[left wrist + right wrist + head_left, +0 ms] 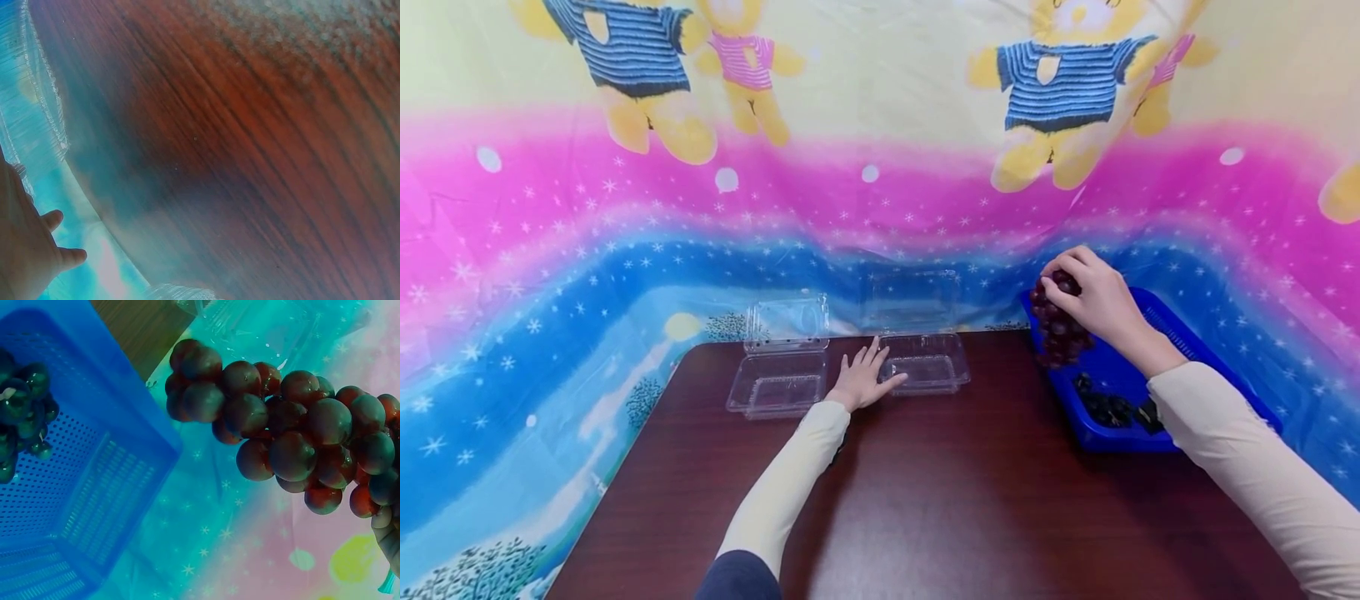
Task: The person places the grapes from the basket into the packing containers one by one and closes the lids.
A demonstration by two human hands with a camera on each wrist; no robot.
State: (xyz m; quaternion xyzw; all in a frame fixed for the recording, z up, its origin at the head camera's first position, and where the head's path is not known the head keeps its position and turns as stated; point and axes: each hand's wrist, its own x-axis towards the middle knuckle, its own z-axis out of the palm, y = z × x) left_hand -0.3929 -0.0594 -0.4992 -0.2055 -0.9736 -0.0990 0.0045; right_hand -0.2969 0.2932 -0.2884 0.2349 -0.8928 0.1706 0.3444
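My right hand [1093, 296] grips a bunch of red grapes [1060, 325] by its top, and the bunch hangs over the left rim of a blue plastic basket [1071, 408]. In the right wrist view the bunch of red grapes [306, 437] stretches out beside the basket, with a fingertip at its right end. Dark grapes [1105, 407] lie inside the basket. My left hand [862, 375] has its fingers spread at the left edge of a clear plastic clamshell box [925, 367], which stands with its lid up; whether they touch is hard to tell.
A second clear clamshell box [778, 387], also with its lid raised, stands left of my left hand. Both boxes are near the back edge of the brown table [910, 500]. A printed cloth [880, 200] with bears and snowflakes hangs behind the table.
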